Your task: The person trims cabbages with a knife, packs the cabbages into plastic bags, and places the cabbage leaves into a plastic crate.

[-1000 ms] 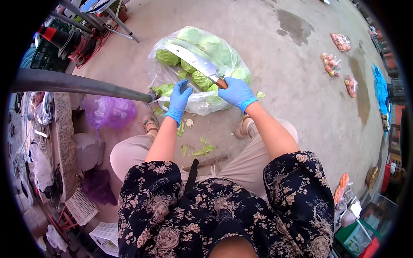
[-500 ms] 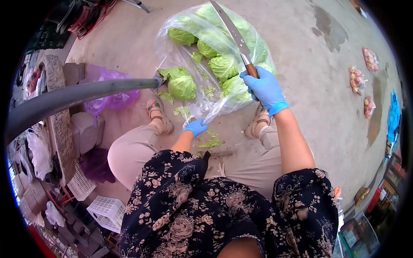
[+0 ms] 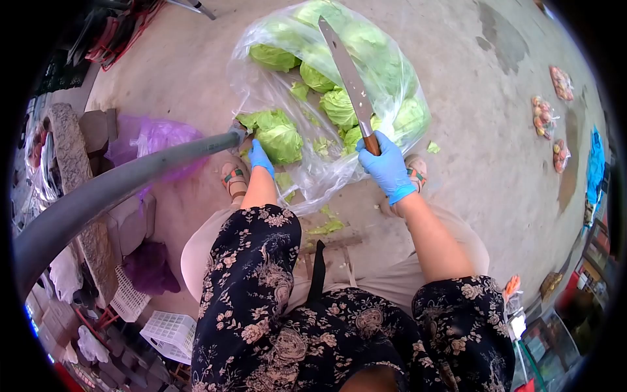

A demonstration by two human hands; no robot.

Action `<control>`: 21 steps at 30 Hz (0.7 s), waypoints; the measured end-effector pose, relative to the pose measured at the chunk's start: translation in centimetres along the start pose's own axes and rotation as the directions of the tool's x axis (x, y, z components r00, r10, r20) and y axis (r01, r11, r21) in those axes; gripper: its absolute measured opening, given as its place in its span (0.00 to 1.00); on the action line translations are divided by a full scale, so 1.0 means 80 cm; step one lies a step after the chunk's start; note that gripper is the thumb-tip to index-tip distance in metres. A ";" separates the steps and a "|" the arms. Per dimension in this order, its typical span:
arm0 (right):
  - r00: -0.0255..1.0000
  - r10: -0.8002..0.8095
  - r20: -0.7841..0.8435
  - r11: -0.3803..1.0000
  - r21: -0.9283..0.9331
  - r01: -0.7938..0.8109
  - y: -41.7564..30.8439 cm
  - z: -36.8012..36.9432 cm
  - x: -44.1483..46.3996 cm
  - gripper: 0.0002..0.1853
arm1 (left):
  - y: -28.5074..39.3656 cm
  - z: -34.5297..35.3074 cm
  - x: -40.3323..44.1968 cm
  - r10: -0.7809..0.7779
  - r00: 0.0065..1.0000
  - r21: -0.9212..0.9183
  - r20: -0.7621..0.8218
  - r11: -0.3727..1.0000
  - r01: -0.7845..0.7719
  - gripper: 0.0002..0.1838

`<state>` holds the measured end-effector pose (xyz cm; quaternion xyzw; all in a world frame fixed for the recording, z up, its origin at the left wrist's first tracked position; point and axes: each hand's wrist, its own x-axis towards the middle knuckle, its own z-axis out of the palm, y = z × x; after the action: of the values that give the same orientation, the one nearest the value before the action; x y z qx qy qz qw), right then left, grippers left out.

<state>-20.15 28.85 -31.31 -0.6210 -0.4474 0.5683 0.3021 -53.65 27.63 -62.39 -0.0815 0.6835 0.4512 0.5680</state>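
Observation:
My right hand (image 3: 385, 167), in a blue glove, is closed round the wooden handle of a large knife (image 3: 349, 75). The blade points up and away, above the clear plastic bag (image 3: 320, 186) of green cabbages. On the bag's near left part lies a single cabbage (image 3: 279, 138) with loose outer leaves. My left hand (image 3: 260, 159), also gloved in blue, is at this cabbage's lower left side with fingers stretched out. Part of its fingertips is hard to make out. More cabbages (image 3: 341, 108) sit inside the bag, some under the plastic.
A thick grey pole (image 3: 130, 166) crosses from the left, ending beside the cabbage. A purple plastic bag (image 3: 160, 140) lies behind it. Leaf scraps (image 3: 326, 227) are on the floor between my feet. Bags of round fruit (image 3: 543, 117) lie at the right; a white crate (image 3: 168, 334) stands lower left.
My left hand has let go of the bag's near edge and moved up and left to the cabbage. My right hand has shifted down and slightly left with the knife.

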 end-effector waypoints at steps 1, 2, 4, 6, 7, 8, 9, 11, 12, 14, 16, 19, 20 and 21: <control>0.996 -0.081 -0.033 0.995 -0.061 0.078 0.032 0.017 0.014 0.13 | 0.001 0.001 0.011 -0.088 0.995 -0.029 0.046 0.996 0.090 0.32; 0.998 -0.045 -0.047 0.990 -0.137 0.038 0.050 0.036 0.028 0.12 | 0.011 0.019 -0.015 -0.133 0.989 -0.043 0.058 0.990 0.135 0.32; 0.998 -0.021 -0.051 0.985 -0.174 0.012 0.090 0.089 0.062 0.12 | 0.036 0.048 -0.078 -0.215 0.974 -0.073 0.071 0.973 0.220 0.32; 1.000 -0.028 -0.014 0.991 -0.132 0.026 0.126 0.137 0.095 0.13 | 0.047 0.057 -0.093 -0.268 0.956 -0.063 0.121 0.959 0.277 0.34; 1.000 -0.020 0.005 0.992 -0.124 0.021 0.140 0.158 0.110 0.14 | 0.050 0.059 -0.098 -0.302 0.942 -0.048 0.143 0.949 0.312 0.35; 1.000 -0.016 0.020 0.993 -0.115 0.018 0.150 0.175 0.125 0.15 | 0.050 0.059 -0.093 -0.342 0.928 -0.032 0.149 0.936 0.350 0.38; 0.998 -0.063 0.020 0.993 -0.100 0.065 0.159 0.189 0.137 0.15 | 0.051 0.061 -0.090 -0.322 0.917 -0.104 0.236 0.929 0.354 0.37; 0.986 -0.164 0.018 0.983 -0.076 0.165 0.172 0.210 0.162 0.16 | 0.047 0.060 -0.076 -0.256 0.878 -0.248 0.404 0.894 0.374 0.36; 0.994 -0.084 0.069 0.996 -0.035 0.087 0.175 0.214 0.172 0.16 | 0.044 0.060 -0.066 -0.247 0.884 -0.251 0.397 0.897 0.363 0.36; 0.985 0.021 0.172 0.999 -0.037 -0.015 0.177 0.213 0.183 0.15 | 0.042 0.058 -0.052 -0.223 0.897 -0.262 0.382 0.904 0.337 0.34; 0.967 0.091 0.238 0.995 -0.070 -0.076 0.172 0.208 0.179 0.15 | 0.042 0.056 -0.059 -0.205 0.907 -0.277 0.368 0.907 0.317 0.30; 0.979 0.059 0.195 0.998 -0.035 -0.053 0.150 0.194 0.162 0.14 | 0.045 0.067 -0.088 -0.012 0.900 -0.411 0.435 0.887 0.210 0.28; 0.990 0.006 0.140 0.998 0.056 -0.014 0.144 0.191 0.152 0.13 | 0.050 0.072 -0.106 0.051 0.890 -0.461 0.453 0.868 0.184 0.28; 0.996 -0.042 0.083 0.989 0.145 0.030 0.137 0.187 0.140 0.11 | 0.057 0.082 -0.130 0.088 0.880 -0.481 0.467 0.860 0.169 0.29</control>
<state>-32.95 32.35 -48.48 -0.5645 -0.4292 0.6195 0.3367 -48.31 30.76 -50.84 -0.1303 0.3783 0.6086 0.6852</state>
